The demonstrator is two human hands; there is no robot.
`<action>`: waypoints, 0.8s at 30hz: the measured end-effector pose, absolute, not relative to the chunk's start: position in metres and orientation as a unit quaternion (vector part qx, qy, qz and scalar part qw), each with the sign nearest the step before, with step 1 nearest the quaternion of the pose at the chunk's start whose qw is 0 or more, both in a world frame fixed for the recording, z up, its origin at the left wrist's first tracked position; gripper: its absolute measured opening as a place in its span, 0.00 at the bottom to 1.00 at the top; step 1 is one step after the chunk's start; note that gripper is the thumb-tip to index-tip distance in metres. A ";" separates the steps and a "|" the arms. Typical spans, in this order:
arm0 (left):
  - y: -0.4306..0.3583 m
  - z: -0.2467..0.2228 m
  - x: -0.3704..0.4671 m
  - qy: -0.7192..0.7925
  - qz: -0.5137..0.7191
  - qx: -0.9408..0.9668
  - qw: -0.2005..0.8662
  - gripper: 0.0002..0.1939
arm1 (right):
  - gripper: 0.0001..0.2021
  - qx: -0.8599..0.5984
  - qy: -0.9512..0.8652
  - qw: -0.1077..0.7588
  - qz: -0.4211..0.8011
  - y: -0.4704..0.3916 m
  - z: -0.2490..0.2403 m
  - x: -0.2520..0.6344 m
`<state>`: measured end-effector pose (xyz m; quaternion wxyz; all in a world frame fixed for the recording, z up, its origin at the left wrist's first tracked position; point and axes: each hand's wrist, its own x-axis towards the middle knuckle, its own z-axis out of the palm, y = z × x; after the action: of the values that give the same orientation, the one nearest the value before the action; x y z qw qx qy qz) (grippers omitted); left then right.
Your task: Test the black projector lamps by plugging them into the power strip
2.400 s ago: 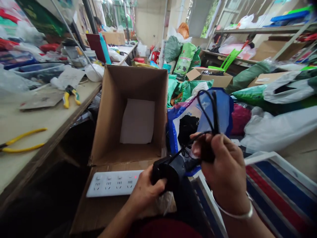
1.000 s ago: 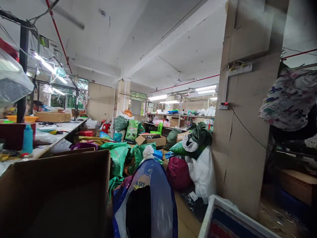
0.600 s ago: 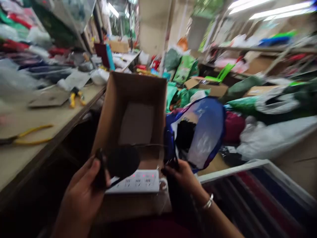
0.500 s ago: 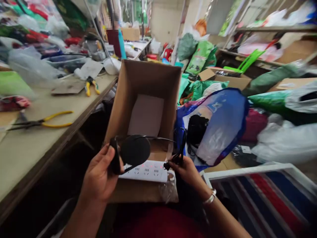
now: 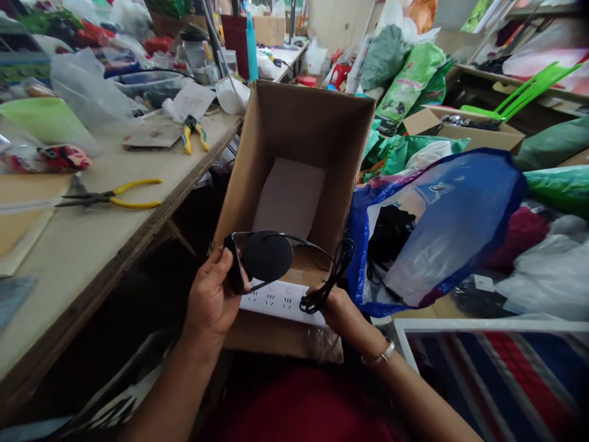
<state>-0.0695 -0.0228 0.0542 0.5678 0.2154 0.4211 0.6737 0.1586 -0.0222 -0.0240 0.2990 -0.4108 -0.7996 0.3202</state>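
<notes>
My left hand [image 5: 212, 294] grips the edge of a black device with a round, flat black disc [image 5: 267, 256] and a thin frame. From the device a black cable [image 5: 339, 263] runs right to a looped bundle, around which the fingers of my right hand [image 5: 339, 310] are closed. Below both hands lies a white power strip [image 5: 276, 302] on cardboard, partly covered by the device and the bundle. Just beyond stands an open cardboard box [image 5: 310, 129] with a pale sheet [image 5: 289, 197] inside.
Pliers with yellow handles [image 5: 133, 195] and smaller pliers [image 5: 193, 135] lie on the left workbench [image 5: 184, 178]. A blue-rimmed bag [image 5: 460, 215] with black items stands right of the box. A striped framed panel [image 5: 506, 380] is at the lower right.
The view has shifted, so the box and bench sit differently in it. The cable bundle in my right hand has turned, its loops now hanging over the power strip's right end.
</notes>
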 end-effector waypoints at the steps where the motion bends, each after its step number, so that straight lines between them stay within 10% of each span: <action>1: -0.022 0.053 -0.069 0.422 0.672 0.213 0.570 0.11 | 0.14 -0.410 -0.804 0.293 0.317 -0.021 -0.020 0.158; 24: -0.007 0.043 -0.059 0.443 0.647 0.219 0.580 0.09 | 0.05 -0.480 -0.680 0.303 0.464 -0.032 -0.033 0.167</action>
<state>-0.0590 -0.0074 0.0433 0.5801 0.2191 0.4430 0.6475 0.1672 -0.0318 -0.0334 0.3034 -0.4800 -0.6797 0.4643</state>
